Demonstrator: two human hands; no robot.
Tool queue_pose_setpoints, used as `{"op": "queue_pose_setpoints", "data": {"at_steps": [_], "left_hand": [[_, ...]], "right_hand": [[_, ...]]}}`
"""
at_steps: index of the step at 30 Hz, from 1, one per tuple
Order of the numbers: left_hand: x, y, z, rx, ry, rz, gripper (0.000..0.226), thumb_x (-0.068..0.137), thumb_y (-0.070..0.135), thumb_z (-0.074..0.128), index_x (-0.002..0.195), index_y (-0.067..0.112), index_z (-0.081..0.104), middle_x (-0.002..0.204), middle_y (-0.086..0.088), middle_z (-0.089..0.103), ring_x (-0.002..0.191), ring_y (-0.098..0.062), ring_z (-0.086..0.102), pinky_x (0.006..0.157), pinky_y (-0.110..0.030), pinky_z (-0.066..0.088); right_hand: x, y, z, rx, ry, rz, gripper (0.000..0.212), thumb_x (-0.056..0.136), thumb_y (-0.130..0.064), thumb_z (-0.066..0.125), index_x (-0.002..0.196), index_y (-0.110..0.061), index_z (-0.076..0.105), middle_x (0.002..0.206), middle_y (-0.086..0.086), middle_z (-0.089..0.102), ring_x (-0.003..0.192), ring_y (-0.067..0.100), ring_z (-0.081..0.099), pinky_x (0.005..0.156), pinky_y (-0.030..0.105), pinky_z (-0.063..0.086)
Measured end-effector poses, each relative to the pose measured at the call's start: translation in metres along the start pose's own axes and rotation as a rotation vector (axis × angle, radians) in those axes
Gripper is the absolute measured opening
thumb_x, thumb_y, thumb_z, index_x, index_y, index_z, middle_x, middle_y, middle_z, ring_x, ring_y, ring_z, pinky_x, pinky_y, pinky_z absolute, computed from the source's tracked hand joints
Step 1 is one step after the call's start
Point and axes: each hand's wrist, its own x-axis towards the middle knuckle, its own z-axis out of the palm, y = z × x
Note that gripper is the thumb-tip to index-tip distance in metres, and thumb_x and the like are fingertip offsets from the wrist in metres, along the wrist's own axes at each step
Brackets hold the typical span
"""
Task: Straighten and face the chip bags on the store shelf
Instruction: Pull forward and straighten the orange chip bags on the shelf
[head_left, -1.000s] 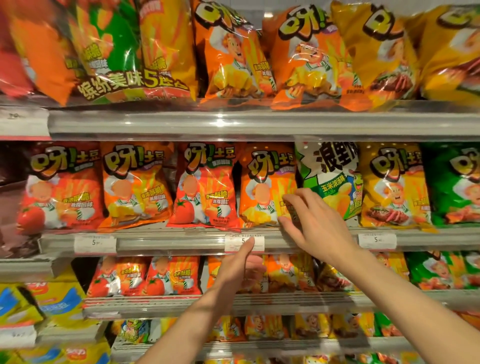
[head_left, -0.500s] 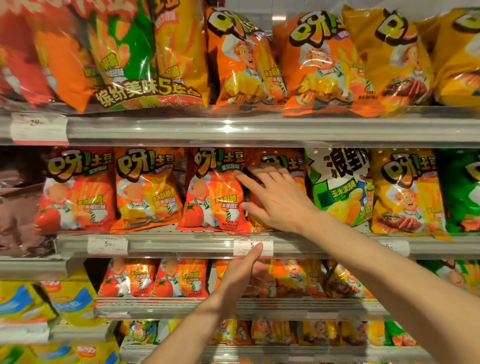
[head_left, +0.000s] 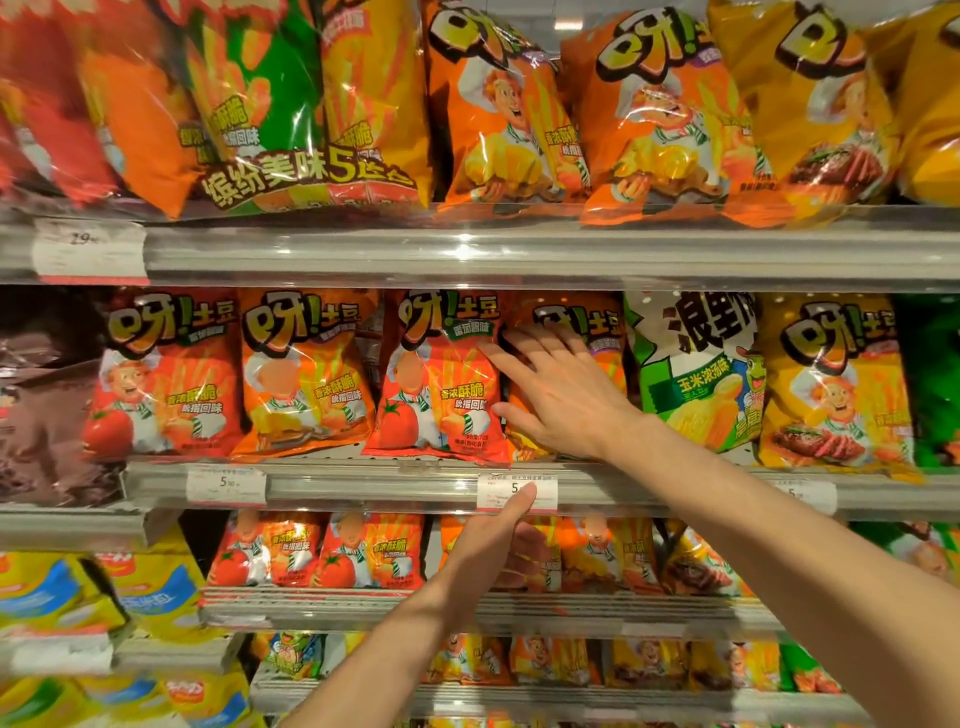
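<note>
now the right hand (head_left: 563, 397) lies flat with fingers straight and spread on the front of the orange foil chip bag with the cartoon chef (head_left: 582, 332), middle shelf, gripping nothing, just pressing; a second ago it was lower and further right, at that bag's bottom right corner next to the green and white corn chip bag (head_left: 696, 374), so it has slid up and to the left across the bag face. fingertips (head_left: 511, 340) now reach the seam where the orange bag meets the red tomato-flavour chip bag (head_left: 441, 384) just left of the hand, thumb low near that bag's lower right edge. orange bag sits a bit behind and partly under the red one, tucked back, mostly hidden by the hand. left hand (head_left: 498, 540) holds nothing, relaxed fingers, forefinger tip touching the white paper price tag (head_left: 517, 491) on the grey metal shelf rail (head_left: 363, 486) below the right hand; barely moved over the second. reading: the shift looks like a push to flatten and square the orange bag against its neighbour, so facing this slot is under way, not finished. rest of row left of the hand looks upright, fronts out.
</note>
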Motion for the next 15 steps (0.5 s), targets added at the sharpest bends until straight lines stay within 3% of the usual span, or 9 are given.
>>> {"op": "queue_pose_setpoints", "data": {"at_steps": [6,9,15], "left_hand": [[0.003,-0.003,-0.001,0.026,-0.012,-0.017,0.071,0.088,0.074,0.048,0.086,0.008,0.076,0.090,-0.012,0.080,0.073,-0.019,0.068,0.082,-0.037,0.054],[0.003,-0.002,0.001,0.002,-0.021,-0.040,0.073,0.090,0.073,0.047,0.088,0.006,0.076,0.084,-0.009,0.079,0.073,-0.020,0.068,0.077,-0.033,0.054],[0.004,-0.002,0.010,-0.073,-0.067,-0.066,0.072,0.094,0.069,0.041,0.086,0.007,0.077,0.083,-0.010,0.076,0.075,-0.021,0.067,0.070,-0.029,0.055]], "right_hand": [[-0.001,0.000,0.002,-0.006,0.006,0.008,0.072,0.096,-0.062,0.037,0.157,-0.029,0.019,0.154,0.010,0.042,0.145,0.030,0.031,0.120,0.048,0.016],[-0.008,0.001,-0.002,0.017,0.034,0.015,0.073,0.097,-0.061,0.037,0.158,-0.027,0.018,0.158,0.009,0.036,0.148,0.029,0.027,0.120,0.047,0.017],[-0.044,0.016,-0.013,0.035,0.098,0.085,0.066,0.097,-0.057,0.044,0.149,-0.017,0.041,0.147,0.013,0.045,0.135,0.033,0.039,0.108,0.048,0.034]]}}
